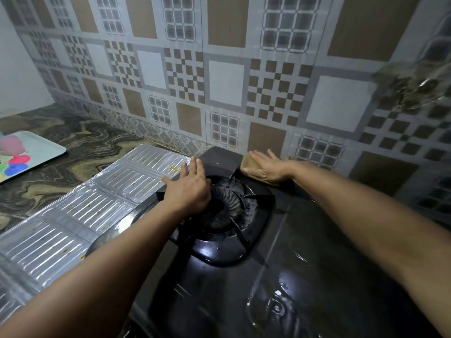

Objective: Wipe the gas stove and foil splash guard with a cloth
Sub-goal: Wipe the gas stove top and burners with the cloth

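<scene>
A black glass gas stove (280, 276) fills the lower middle, with a round burner and pan support (231, 206) near its back left. A ribbed silver foil splash guard (85, 211) lies flat along the stove's left side, speckled with food stains. My left hand (188, 189) rests palm down, fingers spread, on the stove's left edge where it meets the foil. My right hand (266, 167) presses flat on a tan cloth (250, 163) at the stove's back edge near the wall.
A patterned tile wall (227, 81) rises right behind the stove. Marbled dark countertop (73, 147) extends left, holding a pale tray (41, 152) with colourful small items. A crinkled foil piece (419, 79) shows at upper right.
</scene>
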`<state>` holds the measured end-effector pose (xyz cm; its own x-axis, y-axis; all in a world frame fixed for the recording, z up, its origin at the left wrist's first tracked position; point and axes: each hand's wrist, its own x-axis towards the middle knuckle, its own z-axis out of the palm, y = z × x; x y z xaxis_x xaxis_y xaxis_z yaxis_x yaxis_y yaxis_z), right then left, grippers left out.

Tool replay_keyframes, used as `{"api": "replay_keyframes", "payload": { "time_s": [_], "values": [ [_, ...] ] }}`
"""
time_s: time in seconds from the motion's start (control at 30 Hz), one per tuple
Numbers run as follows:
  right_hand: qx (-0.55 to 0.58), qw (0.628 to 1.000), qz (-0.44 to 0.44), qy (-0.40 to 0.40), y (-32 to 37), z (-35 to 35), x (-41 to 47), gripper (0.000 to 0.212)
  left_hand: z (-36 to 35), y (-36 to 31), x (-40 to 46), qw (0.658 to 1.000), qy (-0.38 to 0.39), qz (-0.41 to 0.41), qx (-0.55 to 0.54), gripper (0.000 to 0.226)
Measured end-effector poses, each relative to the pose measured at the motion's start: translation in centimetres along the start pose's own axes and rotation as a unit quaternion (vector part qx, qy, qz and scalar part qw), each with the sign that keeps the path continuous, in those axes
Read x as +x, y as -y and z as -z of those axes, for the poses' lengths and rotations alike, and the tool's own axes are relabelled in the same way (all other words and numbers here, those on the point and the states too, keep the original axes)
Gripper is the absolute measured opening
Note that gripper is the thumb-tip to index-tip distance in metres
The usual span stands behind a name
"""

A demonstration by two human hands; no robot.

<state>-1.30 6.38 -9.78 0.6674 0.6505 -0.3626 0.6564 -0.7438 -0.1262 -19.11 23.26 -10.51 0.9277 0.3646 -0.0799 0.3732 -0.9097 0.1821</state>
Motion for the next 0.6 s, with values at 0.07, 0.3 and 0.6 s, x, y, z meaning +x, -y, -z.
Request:
{"api": "replay_keyframes", "payload": {
  "time_s": [0.07,0.3,0.6],
  "values": [
    [-0.009,1.000,-0.019,-0.016,-1.4,-1.1,-2.5,0.087,0.1,-0.3,-0.3,1.000,-0.004,0.002,0.012,0.069],
    [-0.064,0.997,-0.036,-0.017,-2.6,-4.8,-12.2,0.073,0.8,-1.4,-1.0,0.998,-0.007,0.020,0.065,0.080],
    [-0.030,0.993,-0.100,-0.055,-3.4,-4.5,-11.7,0.070,-0.3,-9.4,-4.9,0.984,-0.044,-0.172,-0.017,0.069]
  ]
}}
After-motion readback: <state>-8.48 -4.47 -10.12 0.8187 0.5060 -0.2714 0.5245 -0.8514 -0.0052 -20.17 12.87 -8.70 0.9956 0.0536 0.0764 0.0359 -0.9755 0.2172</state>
